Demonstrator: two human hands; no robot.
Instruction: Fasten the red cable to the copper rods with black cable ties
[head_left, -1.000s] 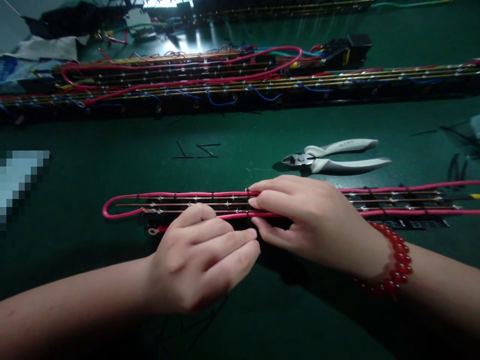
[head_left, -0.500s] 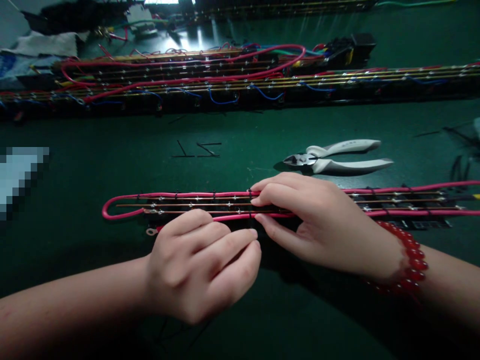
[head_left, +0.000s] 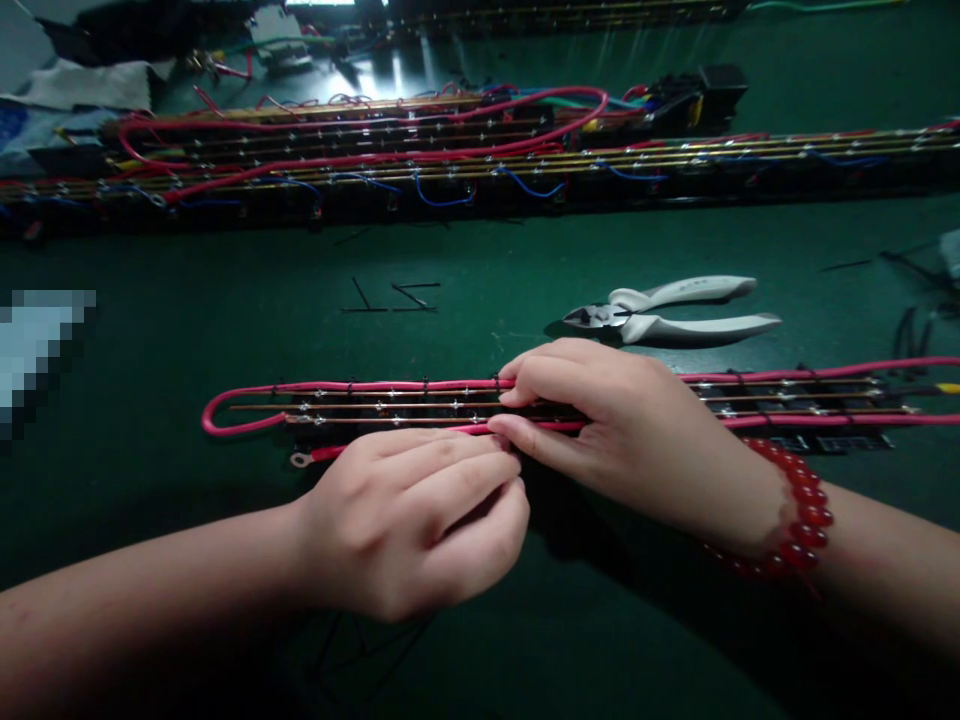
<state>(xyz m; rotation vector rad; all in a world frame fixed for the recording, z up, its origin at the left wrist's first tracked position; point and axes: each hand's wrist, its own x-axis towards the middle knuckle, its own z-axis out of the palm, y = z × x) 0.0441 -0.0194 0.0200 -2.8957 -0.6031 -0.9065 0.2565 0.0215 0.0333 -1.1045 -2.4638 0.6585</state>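
A long black strip with copper rods [head_left: 420, 406] lies across the green table, and a red cable [head_left: 322, 386] loops around its left end. Black ties cross the cable along the strip. My right hand [head_left: 622, 430], with a red bead bracelet at the wrist, grips the strip and cable near the middle, thumb on the near side. Just left of it, my left hand [head_left: 420, 520] is closed at the strip's near edge, fingertips by the right thumb; what it pinches is hidden. A ring terminal [head_left: 301, 460] sticks out left of my left hand.
White-handled pliers [head_left: 675, 310] lie behind my right hand. Loose black tie pieces [head_left: 390, 296] are on the table behind the strip. Farther back, a long wired assembly [head_left: 450, 165] with red and blue wires spans the table. A blurred pale object [head_left: 37, 345] is at the left.
My left hand has moved slightly up, closer to the strip. The right thumb has shifted left onto the near cable, beside the left fingertips. The view has shifted slightly.
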